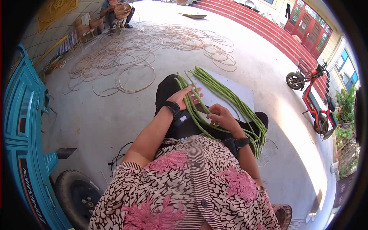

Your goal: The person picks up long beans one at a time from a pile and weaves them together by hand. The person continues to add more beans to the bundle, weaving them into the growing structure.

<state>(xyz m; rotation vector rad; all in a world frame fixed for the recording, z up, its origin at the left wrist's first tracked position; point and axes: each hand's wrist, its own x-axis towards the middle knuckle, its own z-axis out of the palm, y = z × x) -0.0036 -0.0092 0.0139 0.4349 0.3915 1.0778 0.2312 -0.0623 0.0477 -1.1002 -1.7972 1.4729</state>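
Observation:
Several long green beans [189,105] lie across my left hand [184,96], which is wrapped loosely round them near their upper ends. My right hand [222,117] pinches one of these beans further down, with thumb and forefinger together. A larger bundle of green beans [224,90] rests on a pale board [240,92] in front of my lap, and its lower ends hang down past my right forearm. Both of my wrists carry black bands. The beans from my left hand curve down over my dark trousers.
Coils of thin cane [132,57] spread over the ground ahead. Beyond them a person [111,11] sits with a basket [122,10]. A blue vehicle [28,134] and a wheel [78,195] stand at left, a red scooter [312,97] at right, red steps [260,28] behind.

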